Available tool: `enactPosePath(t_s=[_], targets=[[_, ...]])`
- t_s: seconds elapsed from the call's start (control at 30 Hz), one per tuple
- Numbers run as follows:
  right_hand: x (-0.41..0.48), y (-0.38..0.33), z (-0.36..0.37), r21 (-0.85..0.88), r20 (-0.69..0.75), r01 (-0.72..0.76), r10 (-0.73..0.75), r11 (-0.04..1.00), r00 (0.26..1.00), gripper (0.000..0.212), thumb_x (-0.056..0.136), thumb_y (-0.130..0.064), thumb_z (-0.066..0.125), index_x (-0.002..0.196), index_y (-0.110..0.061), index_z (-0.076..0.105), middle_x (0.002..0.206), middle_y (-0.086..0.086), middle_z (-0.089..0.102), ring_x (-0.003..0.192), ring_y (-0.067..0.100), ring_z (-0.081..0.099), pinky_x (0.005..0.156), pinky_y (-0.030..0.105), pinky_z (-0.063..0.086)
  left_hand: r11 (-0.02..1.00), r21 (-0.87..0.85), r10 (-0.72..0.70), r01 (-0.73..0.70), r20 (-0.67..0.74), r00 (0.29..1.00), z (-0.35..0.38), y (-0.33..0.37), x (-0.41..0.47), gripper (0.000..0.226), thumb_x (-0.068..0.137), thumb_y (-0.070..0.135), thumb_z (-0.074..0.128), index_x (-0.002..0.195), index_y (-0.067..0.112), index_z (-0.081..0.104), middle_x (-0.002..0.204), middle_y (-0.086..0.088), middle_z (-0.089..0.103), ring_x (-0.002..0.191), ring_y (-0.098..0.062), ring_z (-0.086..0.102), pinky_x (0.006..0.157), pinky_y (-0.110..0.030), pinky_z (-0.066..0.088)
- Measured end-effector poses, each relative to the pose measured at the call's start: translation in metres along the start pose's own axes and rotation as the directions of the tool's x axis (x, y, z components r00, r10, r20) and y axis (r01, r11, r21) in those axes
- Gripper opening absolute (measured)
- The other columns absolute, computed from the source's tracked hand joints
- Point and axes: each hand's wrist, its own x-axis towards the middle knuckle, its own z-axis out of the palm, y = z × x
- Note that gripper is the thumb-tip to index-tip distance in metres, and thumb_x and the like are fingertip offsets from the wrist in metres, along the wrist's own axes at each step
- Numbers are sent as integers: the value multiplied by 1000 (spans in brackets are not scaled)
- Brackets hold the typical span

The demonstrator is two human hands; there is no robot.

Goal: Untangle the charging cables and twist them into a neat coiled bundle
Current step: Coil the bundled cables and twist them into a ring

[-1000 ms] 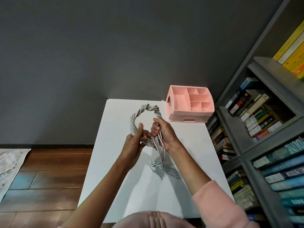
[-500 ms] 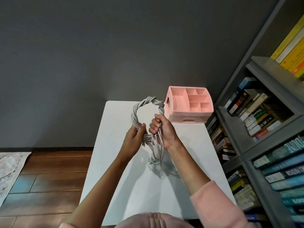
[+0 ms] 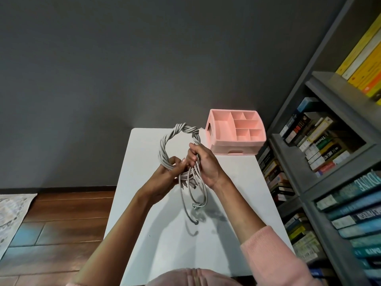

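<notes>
My right hand point(image 3: 206, 164) grips the cables point(image 3: 177, 145) at the twisted ring's three o'clock, and my left hand point(image 3: 168, 174) pinches it at six, above the worktop point(image 3: 237, 182). I'd keep tension while winding the loose tails point(image 3: 195, 195) hanging below.

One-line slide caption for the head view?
Both hands, left and right, grip grey twisted cables above white table.
</notes>
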Motion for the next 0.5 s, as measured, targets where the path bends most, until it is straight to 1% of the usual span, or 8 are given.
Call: enactPosePath(t_s=[0.1, 0.17, 0.23, 0.3, 0.33, 0.4, 0.47, 0.5], targets=[[0, 0, 4, 53, -37, 17, -15, 998, 999, 32, 99, -10, 42, 67, -16, 35, 51, -4, 35, 40, 6, 36, 42, 16, 33, 998, -27, -62, 61, -31, 998, -3, 0, 0, 20, 94, 24, 51, 101, 6, 49, 76, -4, 62, 67, -15, 58, 60, -24, 48], [-2, 1, 6, 78, -45, 9, -6, 997, 999, 32, 99, -10, 42, 68, -15, 35, 51, -3, 35, 39, 6, 36, 40, 16, 34, 994, -27, -108, 108, -8, 994, -4, -1, -1, 18, 96, 22, 49, 99, 4, 52, 77, -6, 61, 67, -15, 57, 61, -25, 47], [-3, 3, 7, 102, -29, -17, 20, 995, 999, 31, 99, -10, 42, 69, -14, 36, 52, -2, 36, 39, 7, 36, 38, 18, 35, 989, -53, -135, 136, 16, 991, -4, -1, -3, 12, 92, 17, 55, 86, 7, 53, 75, -5, 62, 66, -15, 58, 61, -25, 46], [-4, 3, 7, 91, -14, -38, 39, 995, 999, 29, 99, -12, 43, 70, -14, 38, 57, -1, 39, 42, 7, 38, 37, 18, 34, 989, -64, -133, 133, 11, 991, -5, -1, -4, 16, 83, 14, 63, 75, 11, 49, 69, -3, 60, 61, -13, 56, 59, -26, 41], [-5, 2, 5, 40, -19, -37, 38, 999, 999, 28, 99, -13, 44, 71, -14, 40, 61, -1, 42, 45, 8, 40, 38, 18, 34, 991, -56, -124, 124, 3, 992, -4, -1, -3, 19, 81, 12, 64, 73, 11, 48, 66, -2, 59, 59, -12, 55, 58, -26, 40], [-4, 3, 0, -146, -38, -25, 20, 989, 999, 22, 98, -17, 46, 76, -16, 47, 72, -2, 49, 55, 8, 46, 42, 16, 35, 993, -44, -108, 107, -29, 994, -3, 0, -1, 23, 83, 5, 64, 71, 10, 45, 60, -2, 61, 55, -12, 57, 52, -23, 40], [-5, 2, -5, -371, -41, -30, 16, 928, 999, 19, 99, -27, 45, 88, -15, 54, 86, -3, 56, 72, 9, 53, 56, 17, 40, 994, -49, -98, 94, -81, 992, -2, 0, 1, 28, 84, 0, 64, 68, 11, 43, 60, -3, 64, 54, -13, 59, 48, -22, 38], [-7, 3, -8, -456, -39, -50, 35, 888, 999, 24, 100, -34, 44, 96, -13, 57, 95, -3, 59, 83, 9, 56, 67, 19, 42, 995, -54, -91, 86, -116, 989, -2, 0, 1, 30, 84, 0, 64, 67, 12, 42, 60, -4, 65, 53, -14, 60, 46, -22, 36]])
